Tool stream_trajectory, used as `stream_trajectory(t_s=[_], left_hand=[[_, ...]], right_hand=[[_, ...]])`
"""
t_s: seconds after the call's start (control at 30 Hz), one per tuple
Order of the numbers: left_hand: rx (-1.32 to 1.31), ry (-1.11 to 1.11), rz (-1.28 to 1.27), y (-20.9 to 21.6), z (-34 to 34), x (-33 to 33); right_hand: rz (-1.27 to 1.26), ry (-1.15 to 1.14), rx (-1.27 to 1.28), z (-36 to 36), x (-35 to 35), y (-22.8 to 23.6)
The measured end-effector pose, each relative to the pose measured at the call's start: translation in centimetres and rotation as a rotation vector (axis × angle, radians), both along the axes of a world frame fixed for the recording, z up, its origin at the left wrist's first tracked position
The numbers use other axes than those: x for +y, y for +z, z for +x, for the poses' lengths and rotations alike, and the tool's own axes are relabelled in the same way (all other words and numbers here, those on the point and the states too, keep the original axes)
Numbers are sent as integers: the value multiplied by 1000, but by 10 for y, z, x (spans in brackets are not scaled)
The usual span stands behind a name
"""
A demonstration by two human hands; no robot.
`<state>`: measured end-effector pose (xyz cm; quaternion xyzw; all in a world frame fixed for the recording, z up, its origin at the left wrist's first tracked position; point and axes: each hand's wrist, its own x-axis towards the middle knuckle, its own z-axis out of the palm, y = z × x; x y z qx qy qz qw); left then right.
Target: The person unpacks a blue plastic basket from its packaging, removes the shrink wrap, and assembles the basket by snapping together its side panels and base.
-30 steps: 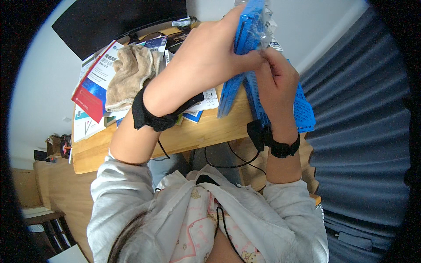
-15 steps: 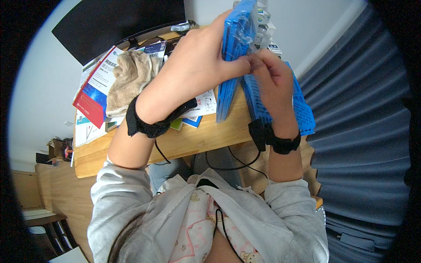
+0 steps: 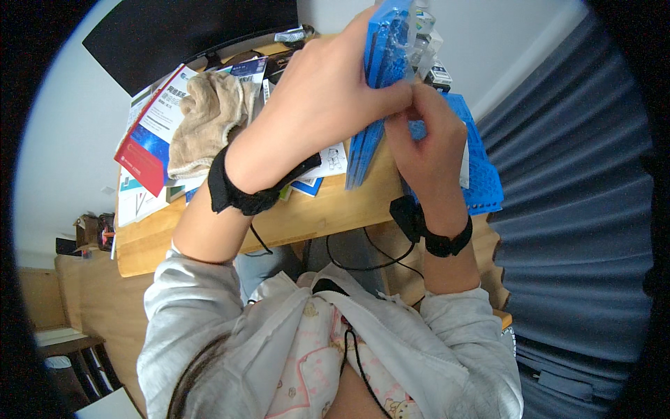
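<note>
A flat blue plastic stack is wearing shiny clear wrap. The left fingers are squeezing it; right fingers are curling just beside it, tips hidden, so I cannot tell their grip.

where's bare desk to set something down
The desk shows bare wood along its front edge, in front of the books, and, from here, between the blue panels in the left hand and the right hand. Its left is crowded with books and a tan cloth, its right with perforated blue plastic.
</note>
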<state>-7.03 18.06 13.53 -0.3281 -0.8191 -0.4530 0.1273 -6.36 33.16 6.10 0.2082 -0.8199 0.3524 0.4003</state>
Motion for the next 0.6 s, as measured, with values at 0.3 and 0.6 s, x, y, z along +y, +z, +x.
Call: stream_trajectory(t_s=[0.3,0.6], left_hand=[[81,25,21,-17,-7,-2],[92,34,8,-43,-21,0]], right_hand=[[0,-40,-143,6,0,2],[-6,-73,29,0,1,-8]])
